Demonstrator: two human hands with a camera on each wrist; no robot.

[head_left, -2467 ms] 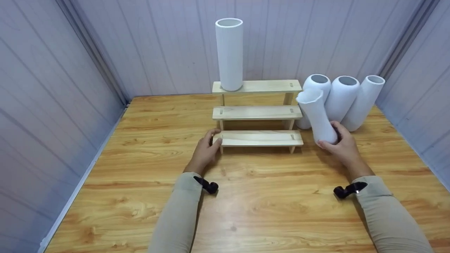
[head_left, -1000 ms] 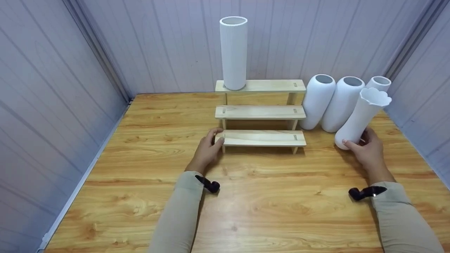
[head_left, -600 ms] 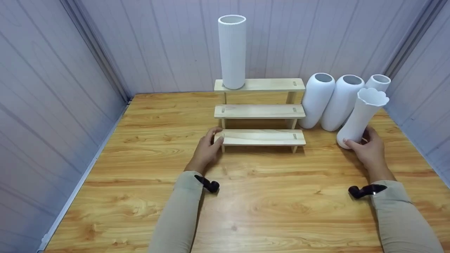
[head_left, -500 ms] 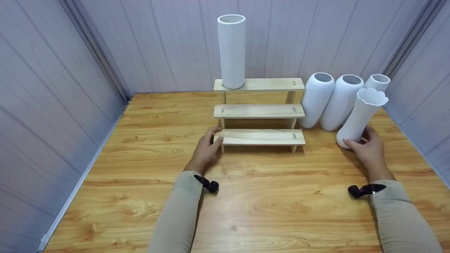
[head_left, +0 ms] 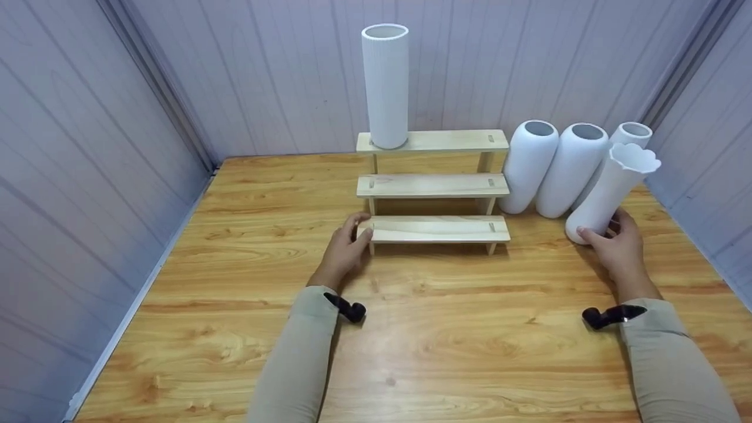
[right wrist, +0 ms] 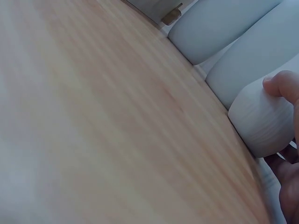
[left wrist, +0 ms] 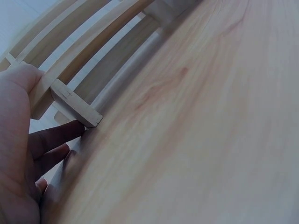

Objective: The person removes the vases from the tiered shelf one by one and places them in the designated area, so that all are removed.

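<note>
My right hand [head_left: 617,247] holds a white vase with a scalloped rim [head_left: 605,194] low on its body, thumb in front and fingers around the far right side. In the right wrist view the base of this vase [right wrist: 259,121] rests on the table. My left hand [head_left: 343,252] grips the left end of the lowest step of a three-step wooden stand [head_left: 437,228]. The left wrist view shows its thumb over the board and its fingers around the leg [left wrist: 77,105]. A tall ribbed white cylinder vase [head_left: 386,88] stands on the top step's left end.
Two rounded white vases [head_left: 531,167] [head_left: 573,170] stand close together right of the stand. A slimmer white vase [head_left: 634,136] is behind the scalloped one, partly hidden. Wood-grain tabletop [head_left: 435,341] fills the foreground, with panelled walls [head_left: 282,70] on the left, back and right.
The scalloped vase went from beside the stand to the right, in front of the slim vase; most recently it shifted slightly right. My left hand kept its hold on the stand.
</note>
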